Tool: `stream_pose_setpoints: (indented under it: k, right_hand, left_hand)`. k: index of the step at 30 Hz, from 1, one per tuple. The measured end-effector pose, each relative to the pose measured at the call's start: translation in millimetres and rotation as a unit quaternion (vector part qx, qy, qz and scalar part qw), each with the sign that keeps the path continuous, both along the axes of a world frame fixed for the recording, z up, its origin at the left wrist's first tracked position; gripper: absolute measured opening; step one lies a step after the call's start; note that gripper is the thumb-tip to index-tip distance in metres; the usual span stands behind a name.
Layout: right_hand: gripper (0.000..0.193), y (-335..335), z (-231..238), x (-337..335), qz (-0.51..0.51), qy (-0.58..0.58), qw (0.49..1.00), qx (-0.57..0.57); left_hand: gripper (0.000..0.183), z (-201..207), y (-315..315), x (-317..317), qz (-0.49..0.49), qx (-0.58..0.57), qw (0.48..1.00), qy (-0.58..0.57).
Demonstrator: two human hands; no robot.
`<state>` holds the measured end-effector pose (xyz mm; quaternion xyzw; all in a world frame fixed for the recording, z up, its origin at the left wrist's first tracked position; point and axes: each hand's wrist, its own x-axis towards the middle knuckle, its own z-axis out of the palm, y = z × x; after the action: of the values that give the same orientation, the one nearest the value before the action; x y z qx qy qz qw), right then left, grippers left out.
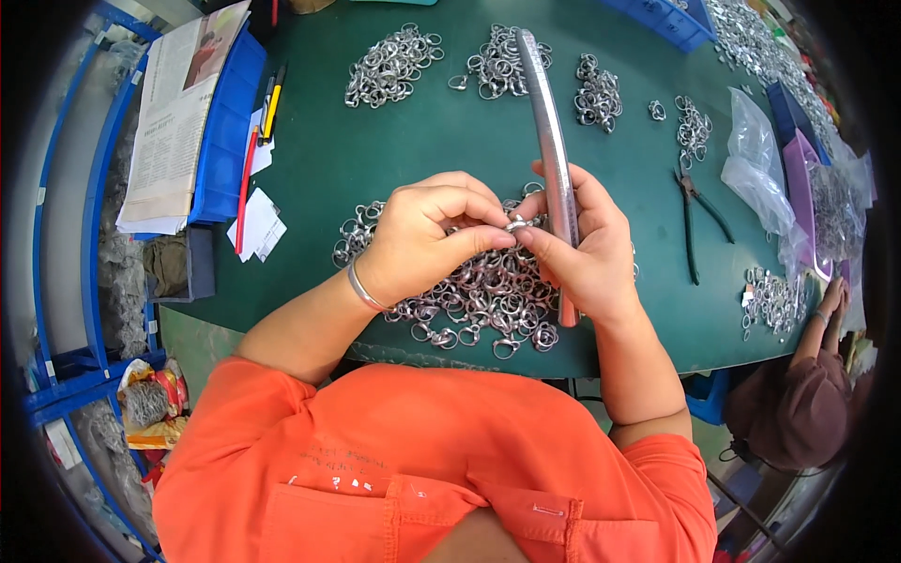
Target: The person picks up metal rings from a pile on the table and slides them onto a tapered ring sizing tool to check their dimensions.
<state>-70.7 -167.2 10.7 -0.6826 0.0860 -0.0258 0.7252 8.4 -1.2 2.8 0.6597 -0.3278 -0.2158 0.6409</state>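
Observation:
Between my two hands, over a large heap of silver-coloured metal rings (469, 305), is a small ring (515, 223). The thumb and fingertips of my left hand (422, 235) pinch it from the left. My right hand (596, 244) is closed around a long tapered metal ring mandrel (547, 122), which stands up past the knuckles with its thin red-tinted end down by the heap. The right thumb and forefinger also meet at the small ring, in front of the mandrel. My fingers partly cover the ring, so its shape is unclear.
Smaller ring piles (394, 66) lie along the far side of the green table (300, 122). Pliers (694, 211) and a plastic bag (755, 159) lie right. A blue bin (225, 122), newspaper (174, 141) and pens (272, 103) stand left. Another person's arm (817, 328) rests at the right edge.

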Motion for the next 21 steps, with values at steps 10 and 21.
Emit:
stream_pose_setpoints:
  k: [10,21]
  right_hand:
    - [0.052,3,-2,-1,-0.023,-0.017,1.000,0.009]
    - [0.058,3,-4,-6,-0.028,-0.122,0.992,0.003]
  left_hand:
    - [0.016,-3,0,1,0.010,0.036,0.994,-0.103]
    - [0.013,-13,5,9,-0.042,0.012,0.999,-0.013]
